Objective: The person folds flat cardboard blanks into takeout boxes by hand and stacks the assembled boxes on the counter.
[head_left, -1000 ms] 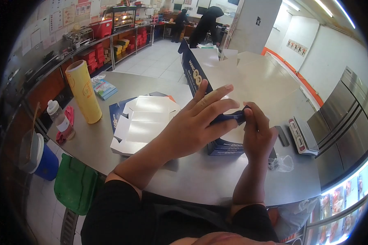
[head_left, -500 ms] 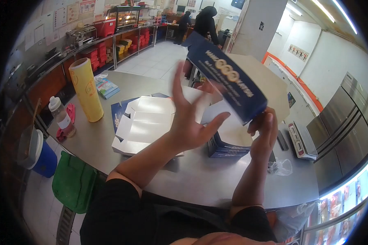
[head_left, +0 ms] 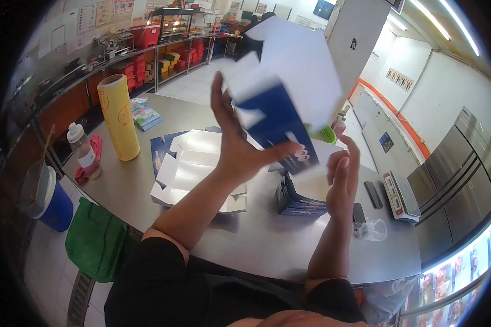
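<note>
A blue and white cardboard box (head_left: 281, 128) is tilted up above the table, its edges blurred. My left hand (head_left: 237, 141) holds its left side, with the thumb across the printed blue face. To the right of the box, my right hand (head_left: 342, 182) is raised with its fingers apart, not visibly touching the box. Below the box stands a stack of blue boxes (head_left: 303, 208). Flat white box blanks (head_left: 193, 163), with blue ones under them, lie left of the stack.
On the metal table (head_left: 245, 245) stand a yellow film roll (head_left: 118, 117), a bottle (head_left: 83, 150) on a red cloth and a scale (head_left: 400, 196). A plastic bag (head_left: 372, 230) lies at the right. A green bin (head_left: 95, 240) is at the left. A person (head_left: 255, 41) stands far back.
The box has been turned, so its white inside now faces upward beyond the blue side. My left hand has taken hold of it, and my right hand has let go.
</note>
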{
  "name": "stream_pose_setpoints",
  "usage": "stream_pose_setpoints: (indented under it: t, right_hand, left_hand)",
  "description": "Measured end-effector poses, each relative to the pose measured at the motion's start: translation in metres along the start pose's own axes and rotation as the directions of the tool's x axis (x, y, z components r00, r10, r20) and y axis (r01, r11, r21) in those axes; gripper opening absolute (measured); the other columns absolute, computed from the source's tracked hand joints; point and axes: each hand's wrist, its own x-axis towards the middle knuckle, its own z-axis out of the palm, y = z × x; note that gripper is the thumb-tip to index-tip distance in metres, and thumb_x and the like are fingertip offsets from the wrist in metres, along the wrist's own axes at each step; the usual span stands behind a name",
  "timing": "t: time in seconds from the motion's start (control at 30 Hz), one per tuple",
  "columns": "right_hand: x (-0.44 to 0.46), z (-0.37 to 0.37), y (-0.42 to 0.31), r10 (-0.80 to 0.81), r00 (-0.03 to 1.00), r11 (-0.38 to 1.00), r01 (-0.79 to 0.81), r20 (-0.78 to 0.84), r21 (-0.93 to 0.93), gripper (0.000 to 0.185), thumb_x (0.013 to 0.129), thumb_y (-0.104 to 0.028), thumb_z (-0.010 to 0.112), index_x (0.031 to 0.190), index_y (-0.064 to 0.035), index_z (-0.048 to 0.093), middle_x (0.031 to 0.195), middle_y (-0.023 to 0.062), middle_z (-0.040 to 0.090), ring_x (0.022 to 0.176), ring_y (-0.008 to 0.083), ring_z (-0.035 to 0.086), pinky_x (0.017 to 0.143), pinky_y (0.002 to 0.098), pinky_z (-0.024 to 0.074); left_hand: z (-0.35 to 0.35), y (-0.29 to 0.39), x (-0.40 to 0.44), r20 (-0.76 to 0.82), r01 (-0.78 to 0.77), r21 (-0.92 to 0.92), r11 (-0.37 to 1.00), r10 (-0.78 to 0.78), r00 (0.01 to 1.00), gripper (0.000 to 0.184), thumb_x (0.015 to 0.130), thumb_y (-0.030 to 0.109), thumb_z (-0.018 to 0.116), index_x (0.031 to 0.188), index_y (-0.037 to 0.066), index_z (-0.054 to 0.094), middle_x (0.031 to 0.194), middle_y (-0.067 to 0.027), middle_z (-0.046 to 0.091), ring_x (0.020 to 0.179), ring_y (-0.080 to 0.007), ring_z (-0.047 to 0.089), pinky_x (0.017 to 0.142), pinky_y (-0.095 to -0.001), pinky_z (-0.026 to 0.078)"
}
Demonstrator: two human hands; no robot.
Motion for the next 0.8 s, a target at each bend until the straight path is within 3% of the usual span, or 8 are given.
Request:
stream_pose_setpoints:
  t: [0.07,0.13,0.2,0.23,0.37,0.57,0.67,0.8]
  right_hand:
    - [-0.002,-0.001,-0.003,-0.198,0.977,0.966,0.181,-0.080,-0.183,0.068,0.106,-0.057,0.047,0.145,-0.0020,0.049,0.097,0.0071,0.054,0.091,0.0157,0.051,0.084,0.0316,0.0410]
    - [-0.008,-0.002,-0.015,-0.325,0.946,0.945,0.325,-0.004,-0.024,0.081,0.101,-0.065,0.049,0.147,0.0010,0.047,0.115,0.0141,0.058,0.101,0.0216,0.054,0.092,0.0371,0.0424]
    - [-0.018,-0.006,-0.023,-0.414,0.906,0.903,0.396,0.091,0.167,0.083,0.097,-0.065,0.056,0.145,0.0013,0.050,0.129,0.0203,0.059,0.111,0.0268,0.054,0.098,0.0412,0.0411]
    - [-0.020,-0.005,-0.023,-0.498,0.865,0.857,0.478,0.066,0.192,0.070,0.100,-0.063,0.053,0.129,0.0007,0.062,0.126,0.0238,0.065,0.112,0.0325,0.056,0.099,0.0445,0.0412]
    - [-0.009,-0.026,-0.005,-0.606,0.789,0.755,0.529,0.103,0.387,0.053,0.107,-0.052,0.046,0.094,-0.0036,0.065,0.095,0.0195,0.072,0.107,0.0353,0.057,0.097,0.0468,0.0423]
    - [-0.037,-0.025,0.014,-0.207,0.965,0.824,0.262,-0.163,0.502,0.064,0.104,-0.055,0.047,0.128,0.0039,0.052,0.135,0.0226,0.054,0.118,0.0309,0.058,0.102,0.0432,0.0428]
    - [-0.039,-0.030,0.006,-0.115,0.972,0.877,0.197,-0.206,0.438,0.077,0.101,-0.059,0.052,0.142,0.0057,0.042,0.137,0.0214,0.052,0.124,0.0268,0.057,0.102,0.0384,0.0469]
    - [-0.034,-0.028,0.001,-0.154,0.956,0.889,0.245,-0.251,0.388,0.073,0.100,-0.061,0.057,0.132,0.0037,0.049,0.129,0.0201,0.057,0.111,0.0231,0.062,0.092,0.0352,0.0522]
  left_hand:
    - [0.002,-0.001,0.000,0.084,-0.264,0.308,0.914,0.251,0.964,0.137,0.060,0.024,0.102,0.161,0.023,0.010,0.152,-0.0228,0.027,0.141,-0.0388,0.039,0.108,-0.0508,0.049]
    - [0.005,0.005,0.000,0.214,-0.490,0.493,0.719,0.446,0.869,0.127,0.058,0.025,0.101,0.160,0.029,0.026,0.155,-0.0248,0.021,0.144,-0.0477,0.031,0.111,-0.0542,0.043]
    - [0.009,0.008,-0.003,0.253,-0.484,0.459,0.745,0.413,0.875,0.117,0.057,0.024,0.100,0.155,0.031,0.038,0.156,-0.0251,0.020,0.142,-0.0519,0.033,0.113,-0.0539,0.042]
    - [0.011,0.008,-0.003,0.221,-0.455,0.430,0.779,0.398,0.890,0.116,0.056,0.023,0.100,0.155,0.032,0.040,0.156,-0.0245,0.023,0.141,-0.0518,0.034,0.113,-0.0536,0.042]
    - [0.011,0.018,-0.006,0.313,-0.453,0.430,0.781,0.342,0.886,0.109,0.053,0.023,0.099,0.149,0.038,0.050,0.155,-0.0214,0.028,0.140,-0.0491,0.038,0.112,-0.0524,0.043]
    - [0.024,0.049,-0.025,0.750,-0.542,0.233,0.807,0.206,0.629,0.097,0.059,0.031,0.100,0.142,0.057,0.055,0.157,-0.0158,0.033,0.146,-0.0438,0.038,0.114,-0.0579,0.041]
    - [0.029,0.053,-0.032,0.785,-0.506,0.190,0.841,0.179,0.593,0.096,0.061,0.031,0.098,0.142,0.057,0.054,0.159,-0.0169,0.033,0.147,-0.0436,0.038,0.114,-0.0587,0.040]
    - [0.025,0.057,-0.031,0.811,-0.487,0.152,0.860,0.173,0.558,0.097,0.060,0.031,0.098,0.143,0.056,0.054,0.161,-0.0183,0.031,0.148,-0.0444,0.037,0.115,-0.0594,0.039]
